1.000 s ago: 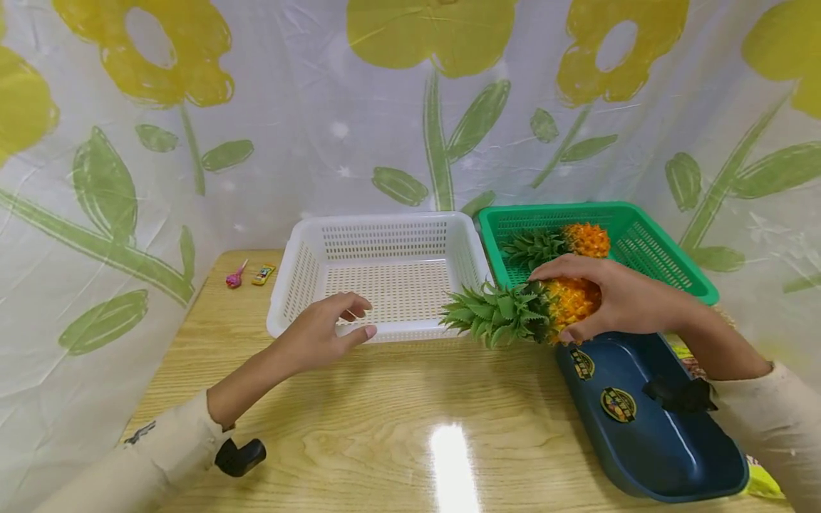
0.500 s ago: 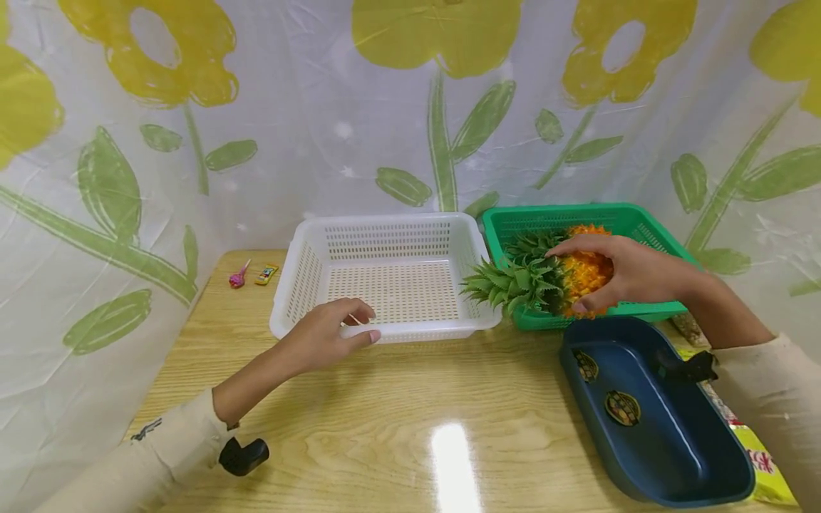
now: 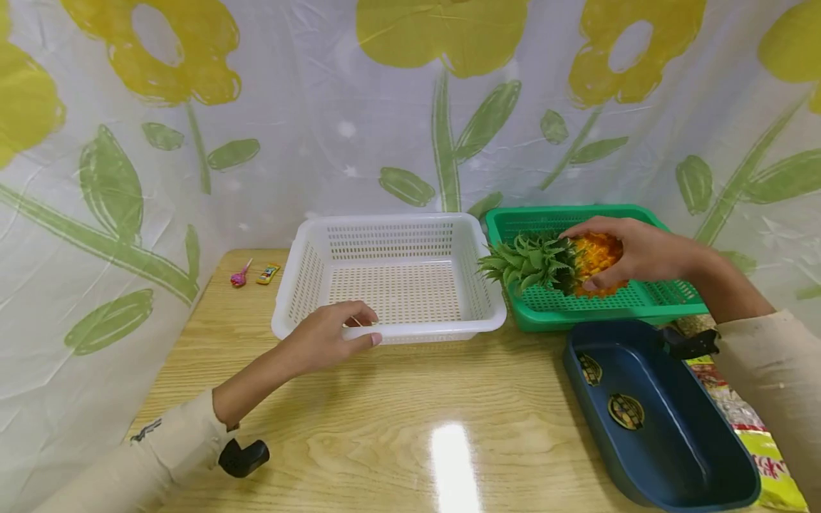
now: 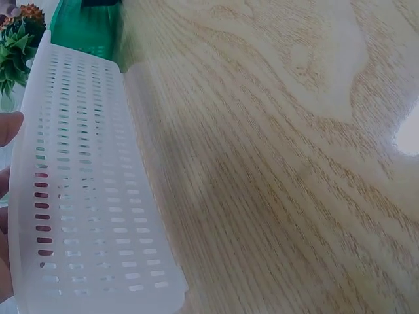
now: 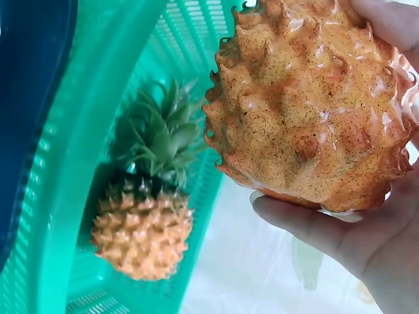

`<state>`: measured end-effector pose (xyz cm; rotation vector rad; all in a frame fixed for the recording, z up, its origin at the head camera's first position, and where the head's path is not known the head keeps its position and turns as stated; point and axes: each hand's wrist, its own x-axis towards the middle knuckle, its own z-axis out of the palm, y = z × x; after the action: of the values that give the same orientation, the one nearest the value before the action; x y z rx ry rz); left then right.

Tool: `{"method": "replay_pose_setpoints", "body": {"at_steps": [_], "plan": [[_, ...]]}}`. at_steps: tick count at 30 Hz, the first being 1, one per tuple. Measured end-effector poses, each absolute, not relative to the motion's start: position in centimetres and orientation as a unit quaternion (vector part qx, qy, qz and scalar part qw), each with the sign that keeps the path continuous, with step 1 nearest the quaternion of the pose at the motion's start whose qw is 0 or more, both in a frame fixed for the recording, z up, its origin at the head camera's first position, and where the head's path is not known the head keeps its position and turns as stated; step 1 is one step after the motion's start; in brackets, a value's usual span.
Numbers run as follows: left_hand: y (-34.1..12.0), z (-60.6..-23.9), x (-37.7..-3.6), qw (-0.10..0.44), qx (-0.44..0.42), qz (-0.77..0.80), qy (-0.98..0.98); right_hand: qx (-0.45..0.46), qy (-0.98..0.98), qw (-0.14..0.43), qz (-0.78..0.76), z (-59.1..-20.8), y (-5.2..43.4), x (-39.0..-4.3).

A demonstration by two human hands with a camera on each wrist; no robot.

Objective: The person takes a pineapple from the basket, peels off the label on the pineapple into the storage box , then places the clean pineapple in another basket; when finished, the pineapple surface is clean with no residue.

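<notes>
My right hand (image 3: 648,251) holds a pineapple (image 3: 593,260) round its orange body, thumb and fingers on opposite sides. The pineapple is tilted on its side above the green basket (image 3: 648,306), its leafy crown to the left, reaching toward the white basket's corner. A second pineapple (image 5: 144,226) lies inside the green basket in the right wrist view; in the head view the held one hides it. My left hand (image 3: 327,338), fingers loosely bent, is at the front rim of the white basket (image 3: 391,329). In the left wrist view its fingertips (image 4: 9,129) show beside that rim.
A dark blue tub (image 3: 673,427) stands in front of the green basket. Bright snack packets (image 3: 766,463) lie beyond it, partly under the right sleeve. A lollipop (image 3: 239,276) and a small wrapped candy (image 3: 267,273) lie at the back left. A flowered curtain hangs behind the table.
My right hand has carried the pineapple right and back, from above the baskets' front edges to over the green basket. The left hand has hardly moved at the white rim.
</notes>
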<state>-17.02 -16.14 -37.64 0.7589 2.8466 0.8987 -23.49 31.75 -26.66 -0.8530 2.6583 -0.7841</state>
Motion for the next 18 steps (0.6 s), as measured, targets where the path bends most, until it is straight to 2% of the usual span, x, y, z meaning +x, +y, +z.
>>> {"method": "replay_pose_setpoints", "body": {"at_steps": [18], "plan": [[-16.0,-37.4,-16.8,0.04,0.243,0.292,0.924,-0.245,0.92,0.182,-0.247,-26.4,33.9,-26.3]]}}
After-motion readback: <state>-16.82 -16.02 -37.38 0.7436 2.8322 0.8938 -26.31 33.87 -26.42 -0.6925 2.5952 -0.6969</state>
